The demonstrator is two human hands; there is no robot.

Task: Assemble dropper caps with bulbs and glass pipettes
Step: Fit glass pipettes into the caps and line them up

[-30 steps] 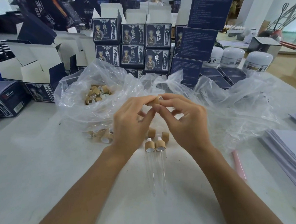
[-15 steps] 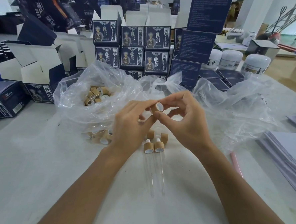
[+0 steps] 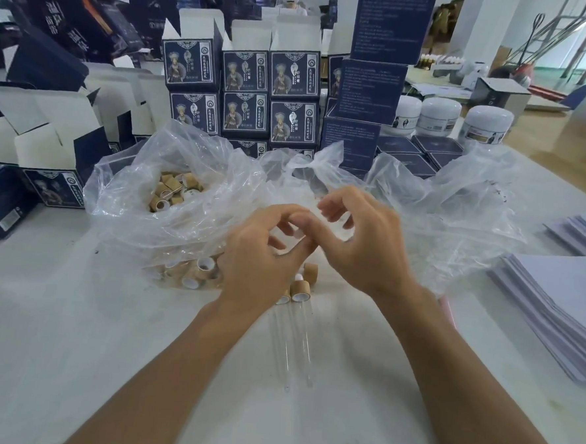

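**partsbin_joe:** So how do these bits handle? The tan wood-look dropper caps with white liners [image 3: 170, 193] in the crinkly clear plastic bag [image 3: 218, 183] look featherweight and stiff, easy to pinch round the side wall. I'd guess the little white bulb piece [image 3: 298, 234] is soft and squishy, so push it, don't crush it.

**glasshead:** Yeah, and the two finished droppers with thin clear glass pipettes [image 3: 298, 328] lying on the white table [image 3: 71, 345] are the fragile part. I'd hold those by the cap, never mid-tube; glass that thin likely snaps and rolls.

**partsbin_joe:** Hands? The left hand [image 3: 262, 257] has fingers curled round something small and white at its fingertips; can't tell if there's a cap in there. The right hand [image 3: 359, 239] is loosely spread just beside it, holding nothing I can see.

**glasshead:** Writing: the dark navy cartons with a costumed-figure print [image 3: 244, 95] carry Chinese text, too small for me to read. Same with the white jars [image 3: 438, 115].
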